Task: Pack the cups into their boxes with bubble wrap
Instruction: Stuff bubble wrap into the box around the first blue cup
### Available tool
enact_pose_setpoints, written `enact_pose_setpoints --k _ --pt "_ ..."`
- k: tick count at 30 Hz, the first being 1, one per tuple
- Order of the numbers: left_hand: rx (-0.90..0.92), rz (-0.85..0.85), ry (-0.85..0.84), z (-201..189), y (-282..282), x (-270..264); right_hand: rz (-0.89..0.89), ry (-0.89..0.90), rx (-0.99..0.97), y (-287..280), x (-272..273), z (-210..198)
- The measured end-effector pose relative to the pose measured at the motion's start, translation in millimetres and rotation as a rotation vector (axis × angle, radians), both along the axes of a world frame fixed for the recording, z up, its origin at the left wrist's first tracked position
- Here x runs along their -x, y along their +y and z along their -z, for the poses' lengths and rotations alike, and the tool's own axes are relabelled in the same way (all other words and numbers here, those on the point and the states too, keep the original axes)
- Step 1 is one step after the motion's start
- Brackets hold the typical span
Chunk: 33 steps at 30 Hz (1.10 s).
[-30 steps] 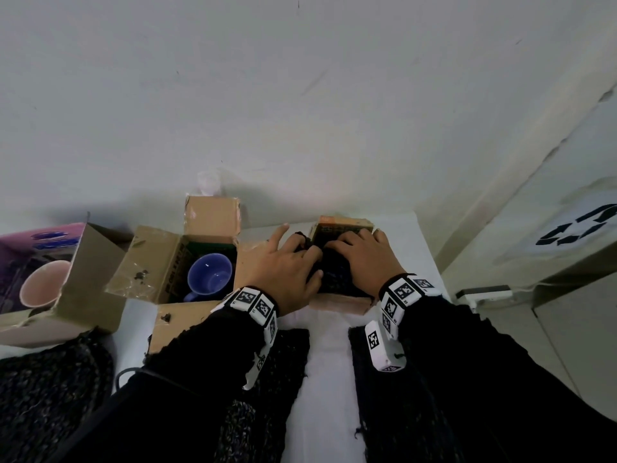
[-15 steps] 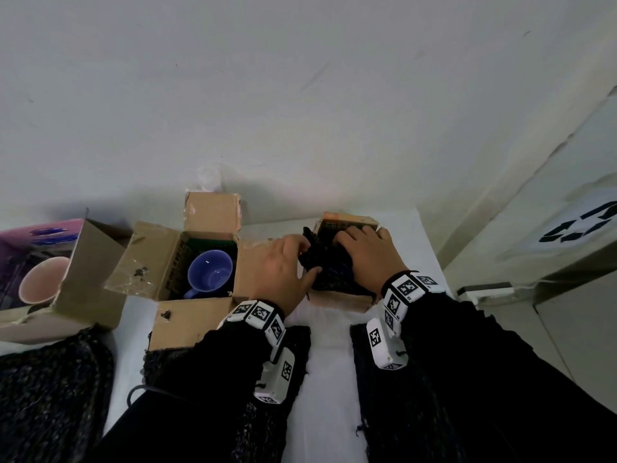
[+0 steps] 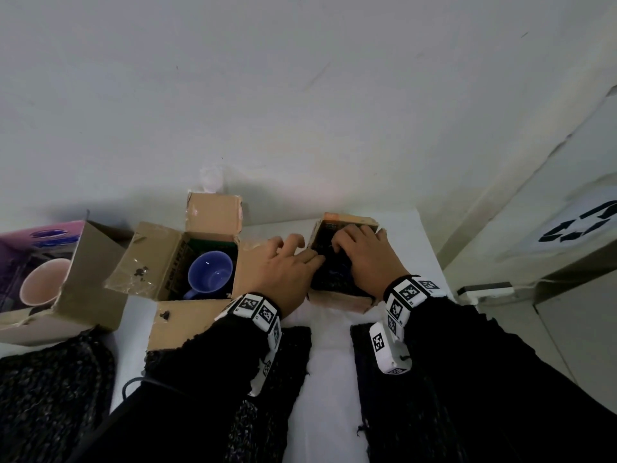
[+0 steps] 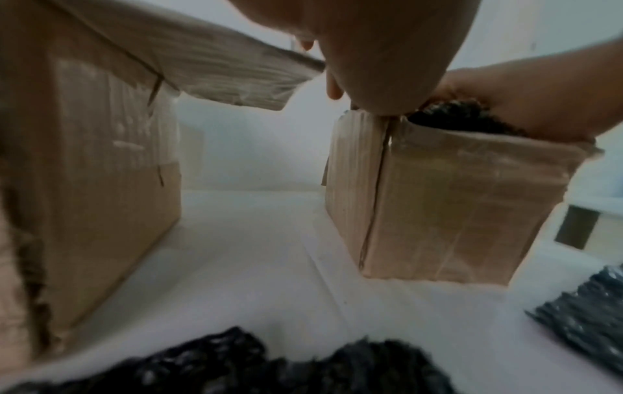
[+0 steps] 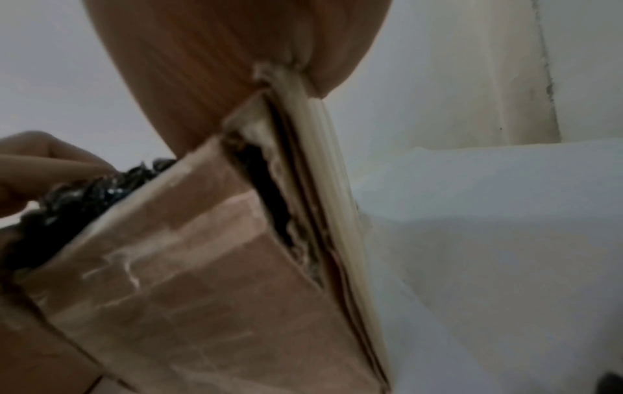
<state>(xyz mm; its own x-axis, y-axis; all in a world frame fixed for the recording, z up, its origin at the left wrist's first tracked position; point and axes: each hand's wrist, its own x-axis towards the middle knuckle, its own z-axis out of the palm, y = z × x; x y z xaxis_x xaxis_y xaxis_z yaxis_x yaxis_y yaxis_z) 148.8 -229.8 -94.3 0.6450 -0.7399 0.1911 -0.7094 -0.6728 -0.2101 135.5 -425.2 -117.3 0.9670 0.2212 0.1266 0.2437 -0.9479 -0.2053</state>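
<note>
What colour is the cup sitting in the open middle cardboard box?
Blue-violet; the ceramic cup shows best in the head view.

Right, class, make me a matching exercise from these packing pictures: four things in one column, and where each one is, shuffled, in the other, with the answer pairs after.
Things
1. blue cup
2. pink cup
3. right hand
4. black bubble wrap sheet

Places
A. lying flat on the table at the near left
B. in the open brown box in the middle
C. pressing dark wrap into the right-hand box
D. in the purple-printed box at the far left

Pairs: 1-B, 2-D, 3-C, 4-A
</note>
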Motion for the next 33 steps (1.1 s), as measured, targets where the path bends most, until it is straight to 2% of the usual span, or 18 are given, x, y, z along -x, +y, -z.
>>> enact_pose_setpoints --k 4,7,11,14,20,28,30,33 --pt "0.097 -0.089 -0.072 -3 -2 -4 -0.114 0.025 -0.017 -2 -2 -4" --pt "0.103 -0.069 -0.004 4 4 -2 -0.155 0.065 -0.016 -2 -2 -5" --pt "0.221 -0.144 0.003 12 6 10 -0.159 0.146 0.015 -3 -4 -10" --pt "0.293 -0.077 0.034 25 13 17 -0.165 0.185 0.054 -2 -7 -12" --pt "0.201 0.043 0.012 35 27 15 -0.155 0.238 0.181 5 -19 -23" --pt "0.135 0.034 0.011 42 18 13 -0.068 0.253 0.318 16 -24 -18" --pt "0.123 0.026 0.006 39 16 13 -0.071 0.280 0.300 18 -27 -20" --pt "0.087 0.031 0.014 36 15 13 -0.071 0.279 0.104 13 -22 -24"
